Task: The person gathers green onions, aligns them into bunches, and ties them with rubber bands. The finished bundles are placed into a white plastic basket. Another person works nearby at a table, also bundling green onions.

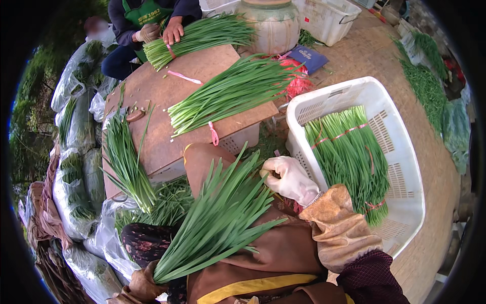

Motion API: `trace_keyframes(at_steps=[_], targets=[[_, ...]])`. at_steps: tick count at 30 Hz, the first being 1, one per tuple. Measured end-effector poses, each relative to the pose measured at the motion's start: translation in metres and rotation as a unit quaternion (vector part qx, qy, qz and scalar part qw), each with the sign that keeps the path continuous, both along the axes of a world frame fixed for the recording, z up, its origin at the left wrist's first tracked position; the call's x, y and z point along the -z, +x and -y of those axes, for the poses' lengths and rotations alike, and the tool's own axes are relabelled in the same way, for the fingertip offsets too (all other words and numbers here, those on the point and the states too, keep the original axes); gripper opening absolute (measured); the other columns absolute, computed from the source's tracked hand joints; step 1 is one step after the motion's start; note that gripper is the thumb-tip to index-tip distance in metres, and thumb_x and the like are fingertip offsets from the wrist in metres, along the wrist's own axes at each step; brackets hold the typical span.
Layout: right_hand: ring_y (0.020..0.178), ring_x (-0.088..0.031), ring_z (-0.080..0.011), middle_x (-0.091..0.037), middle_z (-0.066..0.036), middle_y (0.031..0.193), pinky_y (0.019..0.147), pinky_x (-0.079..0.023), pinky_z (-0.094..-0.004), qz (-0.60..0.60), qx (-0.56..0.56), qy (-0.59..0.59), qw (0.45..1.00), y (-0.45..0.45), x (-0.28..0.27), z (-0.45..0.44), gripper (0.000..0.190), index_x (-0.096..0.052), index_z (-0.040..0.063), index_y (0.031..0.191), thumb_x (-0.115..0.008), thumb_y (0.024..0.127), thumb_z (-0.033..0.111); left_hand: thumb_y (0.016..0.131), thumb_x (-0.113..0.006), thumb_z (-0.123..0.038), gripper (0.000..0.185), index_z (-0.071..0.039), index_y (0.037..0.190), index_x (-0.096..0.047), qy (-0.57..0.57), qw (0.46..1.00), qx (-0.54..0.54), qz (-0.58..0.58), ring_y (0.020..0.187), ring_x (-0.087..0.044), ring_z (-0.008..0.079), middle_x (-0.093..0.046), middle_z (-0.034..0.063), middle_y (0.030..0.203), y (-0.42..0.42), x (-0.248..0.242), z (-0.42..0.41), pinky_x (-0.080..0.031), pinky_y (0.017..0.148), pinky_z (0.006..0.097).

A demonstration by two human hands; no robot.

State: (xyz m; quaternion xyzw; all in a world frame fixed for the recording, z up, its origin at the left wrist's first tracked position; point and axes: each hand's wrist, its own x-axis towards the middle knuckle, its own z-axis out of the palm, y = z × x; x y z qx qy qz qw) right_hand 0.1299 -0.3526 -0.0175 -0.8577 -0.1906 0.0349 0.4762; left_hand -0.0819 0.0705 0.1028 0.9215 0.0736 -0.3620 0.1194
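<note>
My right hand, in a pale glove, is curled beside the leaf tips of a loose bunch of garlic chives. Whether a leaf is caught between its thumb and fingers cannot be made out. The bunch lies across my brown apron, its leaves fanned up and to the right. Its lower end disappears at my left sleeve cuff; my left hand itself is hidden. Ahead on a brown board rests another chive bunch, with a pink tie by its near side. A smaller bunch hangs over the board's left edge.
Right of me stands a white plastic crate holding tied chives. Across the board, a co-worker's hands touch a tied bunch. A large jar stands behind. Bagged greens line the left; loose leaves lie below the board.
</note>
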Motion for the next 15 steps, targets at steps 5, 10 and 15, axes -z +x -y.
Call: trace_keyframes(at_steps=[5,10,15], targets=[[0.059,-0.049,-0.0147,-0.057,-0.005,0.065,0.055,-0.041,-0.0323,-0.180,0.114,0.027,0.977,0.005,0.028,0.033,0.013,-0.064,0.001,0.081,-0.064,0.088,0.012,0.063,-0.087,-0.029,0.074,-0.006,0.128,-0.061,0.002,1.000,-0.019,-0.008,0.088,-0.074,0.0365,-0.076,0.0169,0.094,0.000,-0.004,0.001,-0.060,0.082,0.0425],[0.074,-0.068,-0.0205,-0.073,-0.009,0.088,0.072,-0.054,-0.0347,-0.113,0.013,-0.036,0.993,0.016,-0.012,0.039,0.038,-0.061,0.010,0.129,-0.067,0.094,0.021,0.063,-0.087,-0.028,0.073,-0.006,0.127,-0.061,-0.008,0.999,-0.033,0.000,0.088,-0.074,0.0364,-0.076,0.0167,0.094,0.001,-0.001,0.001,-0.060,0.082,0.0421],[0.077,-0.066,-0.0401,-0.070,-0.020,0.093,0.070,-0.052,-0.0475,-0.008,-0.107,-0.145,0.984,0.035,-0.026,0.027,0.052,-0.048,0.018,0.148,-0.058,0.096,0.019,0.063,-0.087,-0.027,0.072,-0.006,0.126,-0.062,-0.014,0.999,-0.027,0.013,0.088,-0.074,0.0363,-0.076,0.0166,0.094,0.002,0.000,0.003,-0.060,0.082,0.0418]])
